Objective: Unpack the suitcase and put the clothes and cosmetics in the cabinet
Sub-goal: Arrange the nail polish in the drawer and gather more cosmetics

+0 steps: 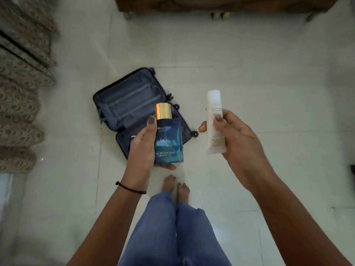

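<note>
A dark blue suitcase (126, 100) lies open on the white tiled floor below me, and both visible halves look bare inside. My left hand (143, 146) grips a blue cologne bottle (169, 143) with a gold cap, held upright over the suitcase's near half. My right hand (232, 139) holds a white cosmetic tube (214, 120) upright, thumb across its front, to the right of the suitcase. The cabinet is not in sight.
Patterned curtains (21, 93) hang along the left edge. A dark wooden piece of furniture (221, 4) on legs stands at the far side of the floor. My bare feet (175, 187) and blue trousers are just below the suitcase.
</note>
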